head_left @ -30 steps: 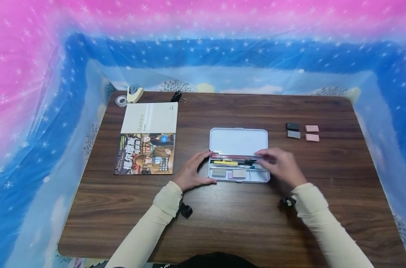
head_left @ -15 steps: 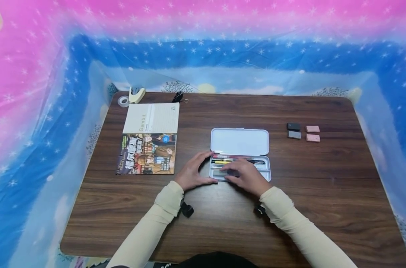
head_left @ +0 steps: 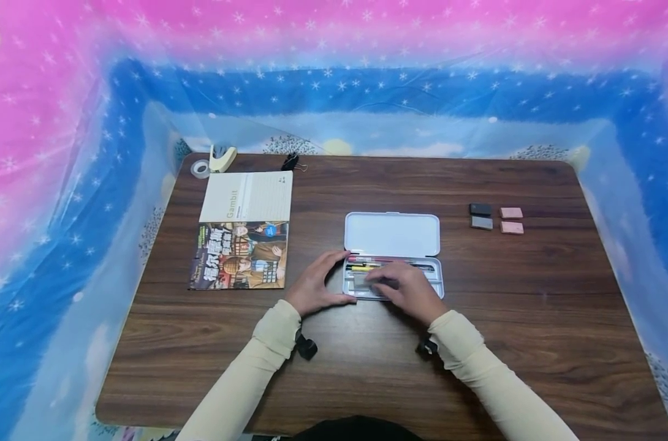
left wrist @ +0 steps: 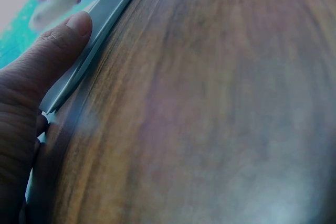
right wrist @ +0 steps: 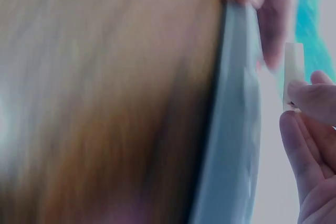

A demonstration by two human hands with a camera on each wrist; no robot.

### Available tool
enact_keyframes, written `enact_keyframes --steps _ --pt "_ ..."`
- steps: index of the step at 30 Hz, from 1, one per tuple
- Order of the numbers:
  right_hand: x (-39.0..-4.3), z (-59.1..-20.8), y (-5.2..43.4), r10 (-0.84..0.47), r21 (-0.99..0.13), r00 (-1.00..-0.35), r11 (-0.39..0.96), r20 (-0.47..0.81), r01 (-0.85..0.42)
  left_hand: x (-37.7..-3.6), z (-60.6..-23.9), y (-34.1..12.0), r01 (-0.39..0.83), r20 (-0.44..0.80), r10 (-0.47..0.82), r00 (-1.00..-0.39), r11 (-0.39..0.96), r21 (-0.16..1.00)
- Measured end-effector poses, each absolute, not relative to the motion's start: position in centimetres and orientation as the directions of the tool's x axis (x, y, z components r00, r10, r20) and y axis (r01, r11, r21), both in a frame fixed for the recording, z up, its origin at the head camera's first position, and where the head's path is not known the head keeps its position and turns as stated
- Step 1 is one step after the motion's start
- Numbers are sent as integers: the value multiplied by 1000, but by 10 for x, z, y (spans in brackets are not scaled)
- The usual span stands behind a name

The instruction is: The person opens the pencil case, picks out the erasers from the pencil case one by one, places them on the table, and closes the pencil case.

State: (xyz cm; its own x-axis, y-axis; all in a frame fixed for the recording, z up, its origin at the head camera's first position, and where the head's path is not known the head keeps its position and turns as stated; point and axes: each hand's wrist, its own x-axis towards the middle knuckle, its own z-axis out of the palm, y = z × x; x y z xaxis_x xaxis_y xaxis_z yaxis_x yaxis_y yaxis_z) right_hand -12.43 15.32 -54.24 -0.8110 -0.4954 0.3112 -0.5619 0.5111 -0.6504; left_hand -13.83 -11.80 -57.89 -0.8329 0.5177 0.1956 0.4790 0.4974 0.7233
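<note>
A white pencil case lies with its lid raised in the middle of the table. My left hand grips its left end, thumb along the near edge and fingers at the back left corner. Over the front compartment, my right hand pinches a pale, whitish eraser between thumb and fingertips. The eraser is tilted up on edge in the right wrist view. Several pens and pencils, one of them yellow, lie in the back compartment, partly hidden by the right hand.
Two dark grey erasers and two pink erasers lie on the wooden table to the right. On the left are a notebook and a comic-style book. A tape roll, stapler and binder clip sit behind them.
My right hand has moved left from the case's right end to its front compartment and now holds the eraser there. The left hand has stayed at the left end.
</note>
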Motion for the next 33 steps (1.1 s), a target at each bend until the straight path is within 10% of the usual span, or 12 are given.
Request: enact_keyframes --steps 16,33 --pt "-165 -558 381 74 -596 -974 800 214 -71 -137 -578 -119 447 160 511 -844 508 736" --pt "-164 -561 409 111 -572 -991 819 76 48 -136 -578 -118 465 186 512 -838 495 734"
